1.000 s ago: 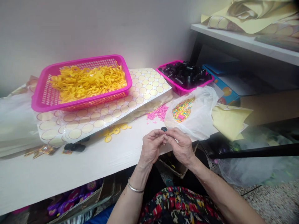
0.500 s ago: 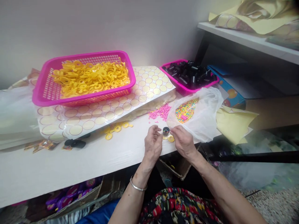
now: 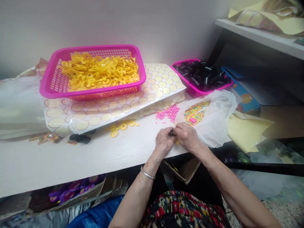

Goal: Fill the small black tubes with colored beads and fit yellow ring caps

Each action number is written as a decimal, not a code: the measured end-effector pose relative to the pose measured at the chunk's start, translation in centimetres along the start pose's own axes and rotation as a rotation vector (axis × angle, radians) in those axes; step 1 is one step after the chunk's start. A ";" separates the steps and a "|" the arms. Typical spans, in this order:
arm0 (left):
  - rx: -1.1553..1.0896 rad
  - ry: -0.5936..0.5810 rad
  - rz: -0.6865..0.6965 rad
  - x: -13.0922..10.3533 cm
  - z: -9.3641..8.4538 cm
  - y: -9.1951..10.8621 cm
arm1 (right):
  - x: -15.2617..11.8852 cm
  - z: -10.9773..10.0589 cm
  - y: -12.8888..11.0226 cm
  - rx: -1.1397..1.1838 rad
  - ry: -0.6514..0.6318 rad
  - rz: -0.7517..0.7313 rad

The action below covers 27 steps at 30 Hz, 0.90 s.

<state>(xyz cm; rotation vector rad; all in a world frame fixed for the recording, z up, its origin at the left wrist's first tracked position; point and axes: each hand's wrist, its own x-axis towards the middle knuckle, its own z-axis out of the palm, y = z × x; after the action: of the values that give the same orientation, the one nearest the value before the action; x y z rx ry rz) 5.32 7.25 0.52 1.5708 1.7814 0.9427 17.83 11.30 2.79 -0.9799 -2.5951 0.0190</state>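
My left hand (image 3: 164,139) is closed around a small black cup (image 3: 172,132) near the table's front edge. Against the cup's other side, my right hand (image 3: 186,134) has its fingers pressed together at the rim; whatever they pinch is hidden. A bit of a yellow ring piece (image 3: 177,142) shows beneath my right hand. Just beyond my hands lie loose pink pieces (image 3: 171,112) and a white plastic bag (image 3: 217,107) with colourful beads (image 3: 197,111) and a pink piece among them.
A pink basket (image 3: 92,94) of yellow ring pieces rests on sticker sheets (image 3: 95,120). Another pink basket (image 3: 193,91) holds black cups. Yellow rings (image 3: 123,126) and black parts (image 3: 83,139) lie leftward. A white shelf (image 3: 256,34) juts out at right; an open carton (image 3: 185,172) sits below.
My hands have closed in on the black cup, which stood between them on the table, and now largely cover it and the yellow ring piece. The camera view has shifted slightly.
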 end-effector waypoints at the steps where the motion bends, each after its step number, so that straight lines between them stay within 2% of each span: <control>1: 0.003 0.002 0.003 0.0 0.0 0.0 | 0.1 0.0 0.0 -0.004 -0.005 0.000; 9: -0.024 0.041 0.021 -0.1 0.6 -0.7 | 0.3 -0.3 -0.3 -0.118 -0.036 -0.020; 14: -0.032 0.039 0.016 -0.1 0.5 -0.9 | 0.4 -0.3 -0.3 -0.077 -0.078 0.013; 16: -0.035 0.037 0.013 -0.1 0.5 -0.9 | 0.3 -0.3 0.0 0.043 -0.076 0.033; 18: -0.053 0.038 0.015 -0.2 0.6 -0.9 | 0.0 -0.3 0.6 0.262 -0.030 0.066; 20: -0.082 0.053 0.016 -0.2 0.7 -1.1 | -0.8 -0.1 1.3 0.497 0.076 0.138; 22: -0.104 0.077 0.006 -0.2 0.9 -1.3 | -2.1 0.2 1.5 0.631 0.181 0.222; 24: -0.116 0.091 -0.005 -0.3 1.1 -1.6 | -3.5 0.6 1.2 0.613 0.212 0.269; 27: -0.134 0.094 -0.023 -0.2 1.4 -2.1 | -5.2 1.0 -0.2 0.374 0.116 0.269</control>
<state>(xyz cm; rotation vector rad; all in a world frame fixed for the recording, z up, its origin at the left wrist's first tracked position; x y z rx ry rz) 5.23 7.10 -1.95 1.4417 1.7567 1.1175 20.94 7.94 0.21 -1.1357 -2.2254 0.4824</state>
